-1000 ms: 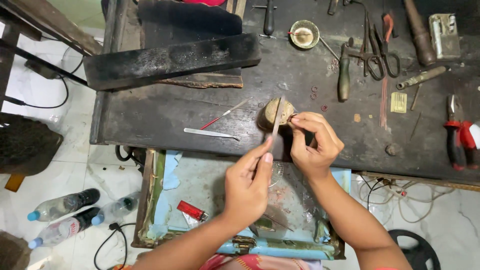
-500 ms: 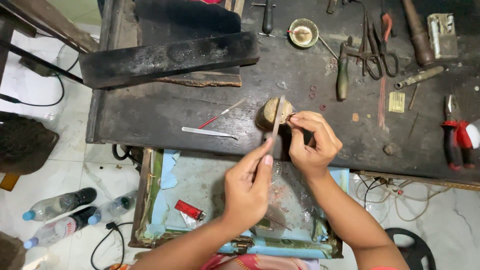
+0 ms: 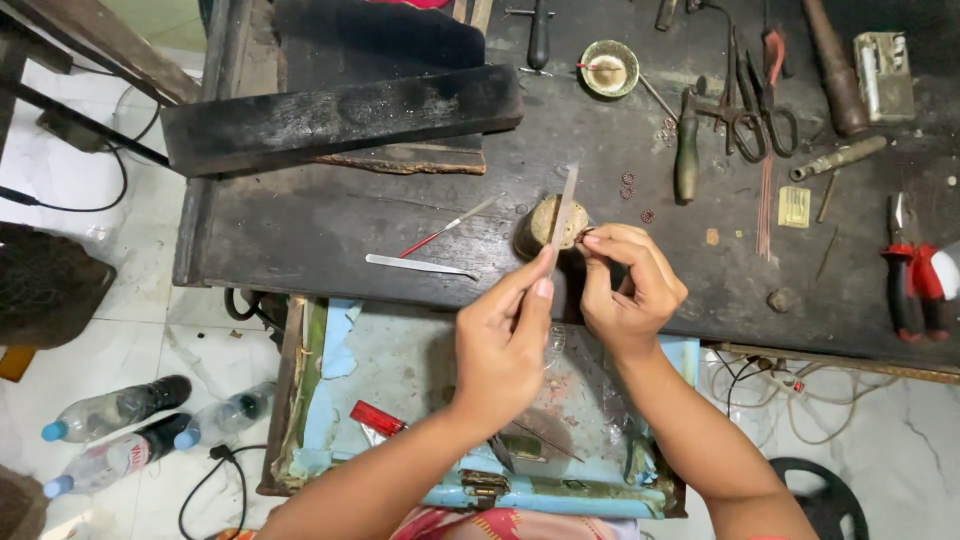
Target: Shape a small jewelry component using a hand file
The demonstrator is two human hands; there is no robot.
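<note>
My left hand (image 3: 503, 338) grips a thin flat metal file (image 3: 565, 205) that slants up over a small round wooden peg block (image 3: 545, 224) at the near edge of the dark workbench (image 3: 320, 235). My right hand (image 3: 630, 285) pinches a tiny piece against that block, right beside the file; the piece is too small to make out. Both hands nearly touch each other.
Tweezers (image 3: 418, 265) and a red-handled pick (image 3: 450, 224) lie left of the block. A long black wooden bar (image 3: 340, 118) lies at the back left. Scissors (image 3: 752, 95), a green-handled tool (image 3: 686, 148), a small bowl (image 3: 610, 68) and red pliers (image 3: 908, 275) lie right. An open drawer (image 3: 400, 400) sits below.
The file in my left hand has shifted slightly against the block, a small stroke. My right hand stays pinched at the block.
</note>
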